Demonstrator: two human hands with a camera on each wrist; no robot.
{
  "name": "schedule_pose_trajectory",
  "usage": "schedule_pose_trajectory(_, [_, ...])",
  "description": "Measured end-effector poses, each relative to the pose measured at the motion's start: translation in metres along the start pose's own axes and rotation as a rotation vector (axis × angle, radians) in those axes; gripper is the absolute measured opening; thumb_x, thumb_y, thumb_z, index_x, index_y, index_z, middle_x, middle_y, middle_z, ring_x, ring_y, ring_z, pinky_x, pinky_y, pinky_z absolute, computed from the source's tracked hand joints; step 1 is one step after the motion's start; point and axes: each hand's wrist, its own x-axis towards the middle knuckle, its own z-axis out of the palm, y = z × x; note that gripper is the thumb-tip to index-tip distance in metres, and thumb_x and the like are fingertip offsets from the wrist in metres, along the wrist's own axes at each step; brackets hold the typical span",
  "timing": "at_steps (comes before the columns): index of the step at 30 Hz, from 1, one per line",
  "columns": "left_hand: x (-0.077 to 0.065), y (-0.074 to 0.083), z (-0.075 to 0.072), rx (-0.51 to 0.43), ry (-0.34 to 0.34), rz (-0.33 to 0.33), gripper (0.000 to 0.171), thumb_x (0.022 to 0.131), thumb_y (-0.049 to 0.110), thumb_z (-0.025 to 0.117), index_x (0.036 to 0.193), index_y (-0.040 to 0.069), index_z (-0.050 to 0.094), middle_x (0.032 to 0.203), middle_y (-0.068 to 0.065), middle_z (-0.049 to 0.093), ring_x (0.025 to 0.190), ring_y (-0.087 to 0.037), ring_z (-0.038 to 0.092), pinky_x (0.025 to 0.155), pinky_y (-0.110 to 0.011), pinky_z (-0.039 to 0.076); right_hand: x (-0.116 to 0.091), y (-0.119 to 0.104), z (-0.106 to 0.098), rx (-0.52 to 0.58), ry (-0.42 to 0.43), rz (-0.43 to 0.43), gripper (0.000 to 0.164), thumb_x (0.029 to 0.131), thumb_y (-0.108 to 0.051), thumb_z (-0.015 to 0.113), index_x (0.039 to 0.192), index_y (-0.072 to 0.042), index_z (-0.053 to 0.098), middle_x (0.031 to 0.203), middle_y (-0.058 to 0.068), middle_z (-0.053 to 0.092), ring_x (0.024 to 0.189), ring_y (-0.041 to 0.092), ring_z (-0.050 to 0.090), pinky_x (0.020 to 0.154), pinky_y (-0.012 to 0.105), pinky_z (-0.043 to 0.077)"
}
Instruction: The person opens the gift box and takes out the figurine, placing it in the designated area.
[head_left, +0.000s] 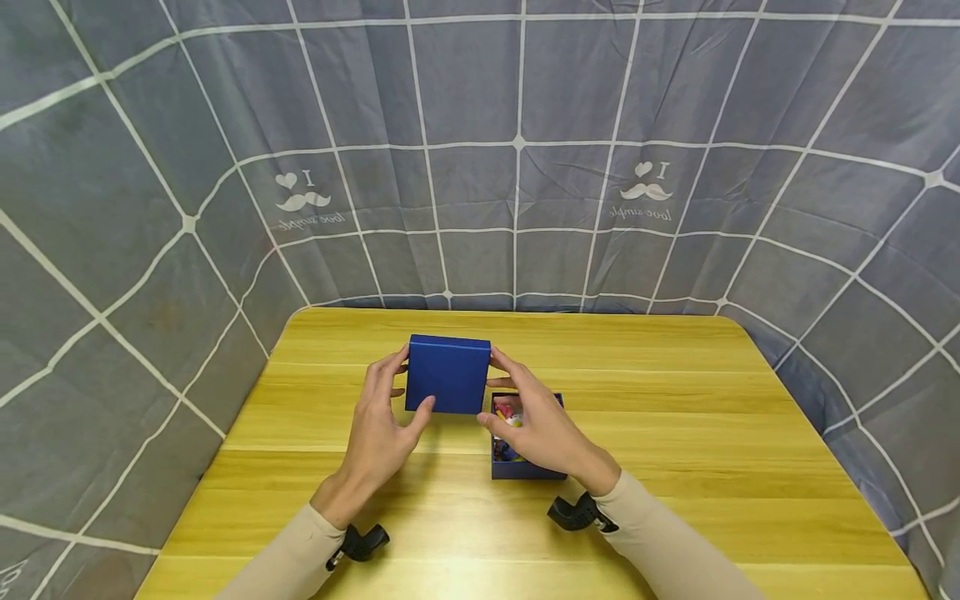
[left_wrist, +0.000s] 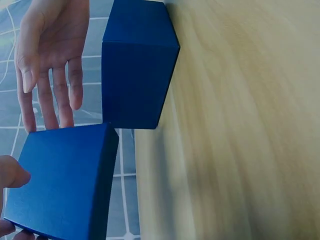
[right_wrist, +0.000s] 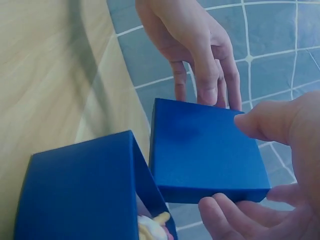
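A square blue box lid (head_left: pixel 447 375) is raised above the table, tilted so its flat face shows in the head view. On its left edge, my left hand (head_left: pixel 380 425) grips it, thumb near the lower front and fingers along the side. From the opposite edge my right hand (head_left: pixel 543 425) holds it between thumb and fingers. Under the right hand stands an open blue box (head_left: pixel 528 471), partly hidden by that hand. Small colourful items (head_left: pixel 510 412) lie inside; a pale, rounded piece (right_wrist: pixel 152 229) shows at the opening in the right wrist view.
Both hands are over a wooden table (head_left: pixel 675 433), the box standing right of its middle. Grey cloth with white grid lines (head_left: pixel 480 192) hangs behind the table and along both sides. Black wrist mounts (head_left: pixel 360 543) are strapped at the sleeves.
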Motion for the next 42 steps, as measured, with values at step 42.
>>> schedule_pose_trajectory(42, [-0.009,-0.020,-0.005,-0.104,-0.108,-0.227,0.071,0.107,0.007,0.082,0.165,-0.007,0.043,0.167,-0.030,0.051,0.158,-0.053,0.059,0.124,-0.059,0.056,0.002,0.010,0.021,-0.226,-0.096,0.062,0.092,0.112,-0.038,0.080,0.186,-0.013,0.031,0.187,0.016,0.045,0.172,0.042,0.045,0.138,0.067,0.042])
